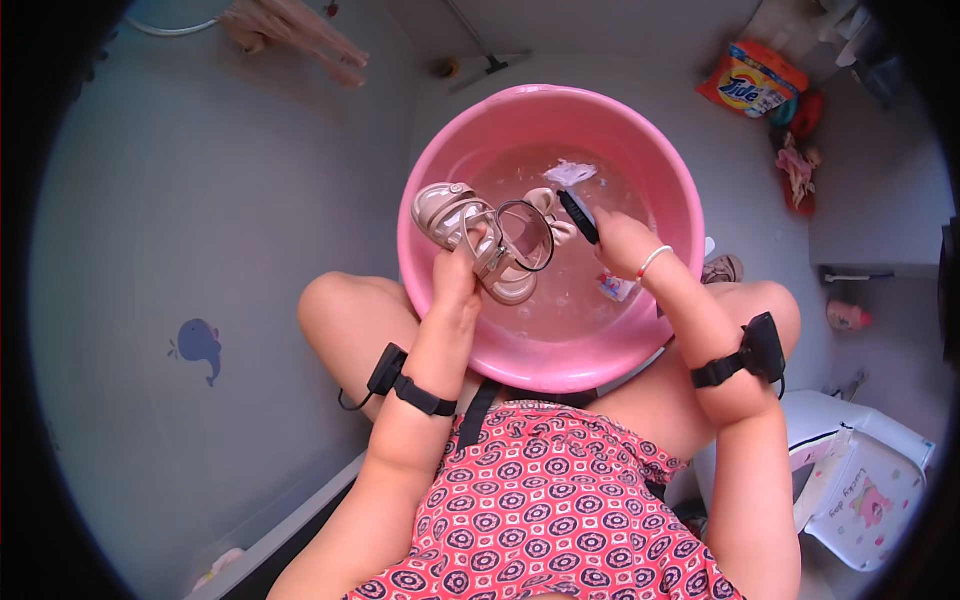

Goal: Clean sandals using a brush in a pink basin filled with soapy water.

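My left hand (456, 279) grips a shiny beige strappy sandal (442, 214) by its middle, over the left side of a pink plastic basin (551, 375). A dark-edged ankle strap (551, 251) loops out from it, and a pale bow (541, 202) sits beyond the loop. Wrapped around a scrub brush (579, 216) with black bristles is my right hand (626, 244); the bristle side faces the sandal, close to the bow. Below both hands lies shallow, cloudy water (555, 315) with bubbles. My right fingertips are partly hidden.
In the water are a whitish piece (570, 172) and a colourful printed packet (616, 285). Another sandal (722, 270) rests right of the basin. Farther off stand a Tide detergent bag (757, 79), a squeegee (495, 66), a pink bottle (849, 315) and a white plastic child's seat (862, 495).
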The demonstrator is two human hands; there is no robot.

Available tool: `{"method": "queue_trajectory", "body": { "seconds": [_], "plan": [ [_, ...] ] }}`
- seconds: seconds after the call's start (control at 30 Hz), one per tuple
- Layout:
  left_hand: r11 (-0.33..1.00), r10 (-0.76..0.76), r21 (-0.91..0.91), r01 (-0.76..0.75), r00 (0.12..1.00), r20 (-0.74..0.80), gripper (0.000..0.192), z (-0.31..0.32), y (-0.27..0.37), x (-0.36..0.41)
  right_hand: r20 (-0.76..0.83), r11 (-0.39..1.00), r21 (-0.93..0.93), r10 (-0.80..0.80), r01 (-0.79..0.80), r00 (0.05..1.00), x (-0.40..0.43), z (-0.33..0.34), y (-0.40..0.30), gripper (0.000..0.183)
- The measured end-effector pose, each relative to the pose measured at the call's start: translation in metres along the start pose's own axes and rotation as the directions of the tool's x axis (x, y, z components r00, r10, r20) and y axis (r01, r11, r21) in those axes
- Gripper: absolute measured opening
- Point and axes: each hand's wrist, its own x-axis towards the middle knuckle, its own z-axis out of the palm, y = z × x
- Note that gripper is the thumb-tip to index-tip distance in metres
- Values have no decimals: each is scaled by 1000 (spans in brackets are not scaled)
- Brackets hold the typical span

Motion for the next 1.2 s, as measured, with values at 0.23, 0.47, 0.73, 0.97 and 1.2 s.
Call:
{"method": "queue_trajectory", "body": {
  "seconds": [0.23,0.47,0.73,0.97,1.2],
  "plan": [
    [995,-81,-54,78,994,-66,32,-16,-13,15,320,951,-303,38,64,947,-23,-26,-33,25],
    [994,-54,-93,51,998,-25,30,-17,-30,28,69,987,-82,-134,140,989,-102,-83,-26,25],
    [991,131,-16,-132,991,-18,28,-3,-30,18,-206,996,84,26,-9,978,-140,-117,-64,32],
    [961,262,85,-264,965,29,29,-2,-28,12,-144,991,-87,-116,104,983,-121,-101,-97,27],
    [985,164,39,-166,986,42,27,-5,-31,18,-21,972,10,-236,236,972,-112,-78,-95,25]
  ]
}}
